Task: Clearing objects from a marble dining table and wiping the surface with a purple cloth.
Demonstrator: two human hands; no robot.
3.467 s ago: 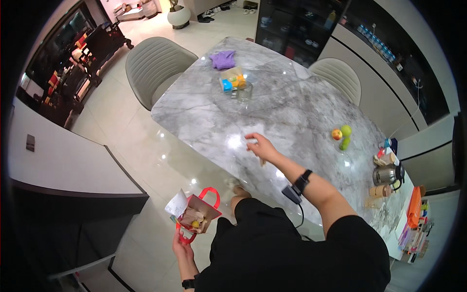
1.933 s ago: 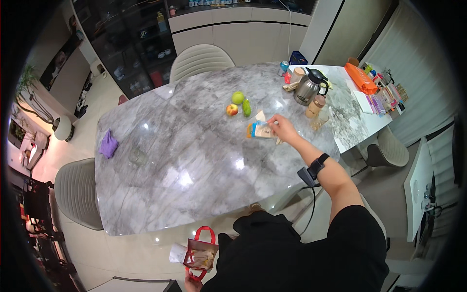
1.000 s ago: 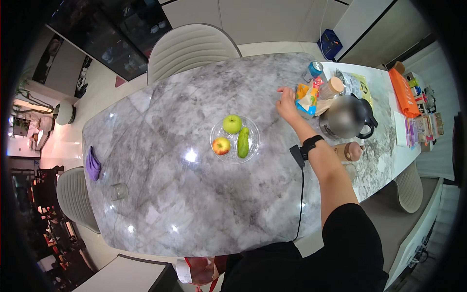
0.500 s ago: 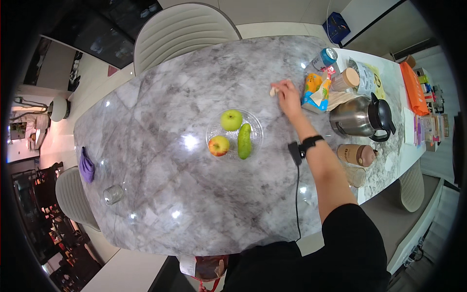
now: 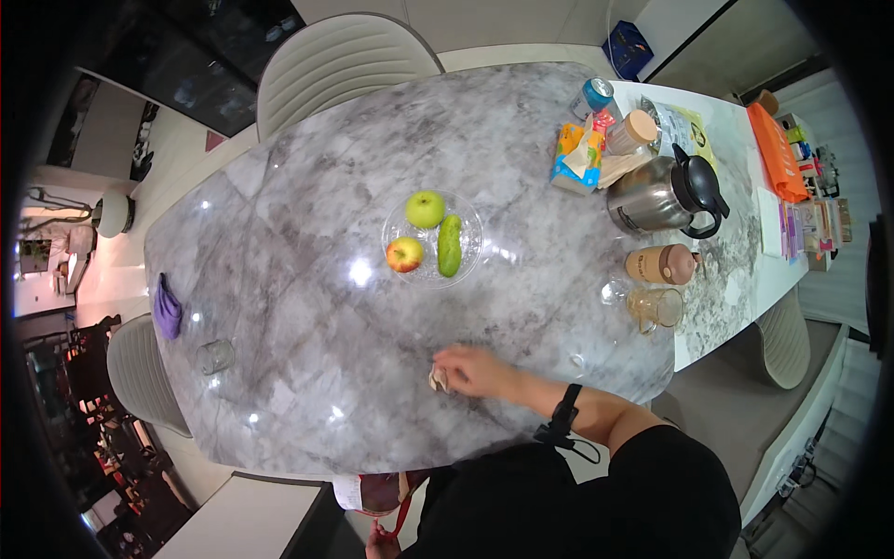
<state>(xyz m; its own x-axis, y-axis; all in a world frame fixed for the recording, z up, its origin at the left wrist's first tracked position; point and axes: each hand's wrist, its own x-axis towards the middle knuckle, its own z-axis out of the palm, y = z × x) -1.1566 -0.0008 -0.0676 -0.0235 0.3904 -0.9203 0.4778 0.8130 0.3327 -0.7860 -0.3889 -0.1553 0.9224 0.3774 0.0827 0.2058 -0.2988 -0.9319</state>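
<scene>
My right hand [image 5: 473,371] is low over the near middle of the table, its fingers pinched on a small pale crumpled piece [image 5: 439,378]; its exact kind is too small and blurred to tell. At the lower edge, my left hand [image 5: 380,540] shows only in part, closed at the red strap [image 5: 402,518] of a dark red bag [image 5: 380,494] with a white label. Beyond my right hand, a clear glass plate [image 5: 475,270] carries a green apple [image 5: 425,210], a red-and-yellow apple [image 5: 405,254] and a short cucumber [image 5: 449,246].
On the right stand a tissue box [image 5: 570,177], a can [image 5: 593,97], a lidded jar [image 5: 633,133], a steel jug [image 5: 647,196], a brown cup [image 5: 657,265] and a glass mug [image 5: 656,309]. A purple cloth [image 5: 168,309] and a glass [image 5: 216,356] are at the left.
My right hand has come from beside the tissue box back to the near middle of the table, with the pale piece in its fingers. More of my left hand shows below the bag.
</scene>
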